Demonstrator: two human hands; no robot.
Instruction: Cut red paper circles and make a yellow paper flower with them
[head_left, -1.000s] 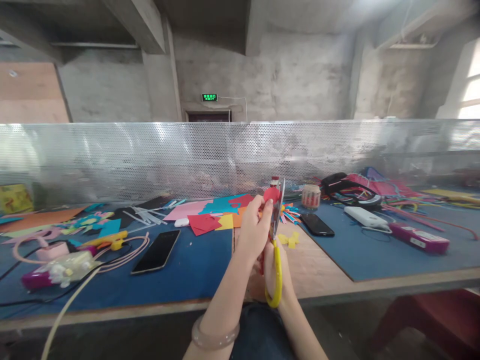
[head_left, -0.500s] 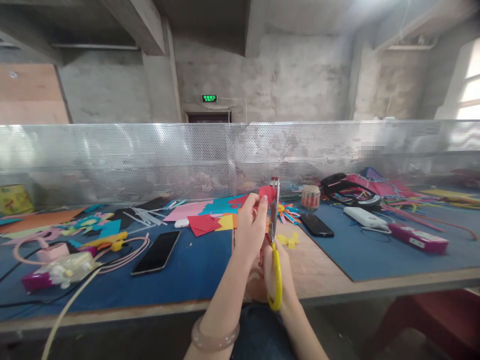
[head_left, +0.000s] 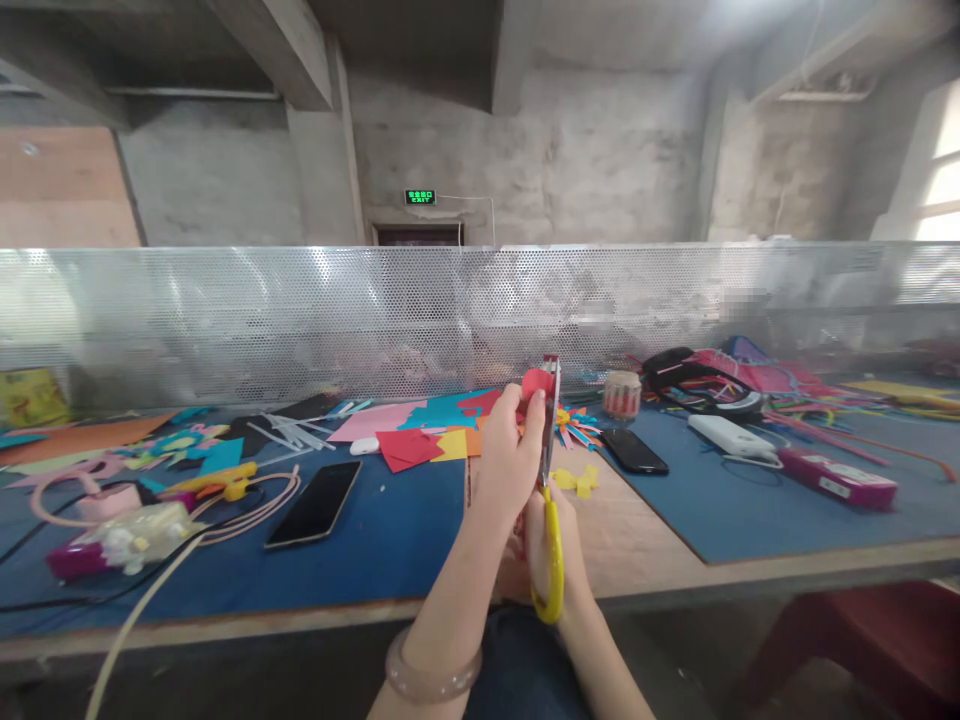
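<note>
The left hand (head_left: pixel 508 455) pinches a small red paper piece (head_left: pixel 534 381), rounded at the top, held up over the near middle of the table (head_left: pixel 645 530). Just right of it, the right hand (head_left: pixel 574 565) grips the yellow-handled scissors (head_left: pixel 550 425). Their blades point up and away, close together, against the paper's right edge. A black phone (head_left: pixel 313 503) lies on the left.
</note>
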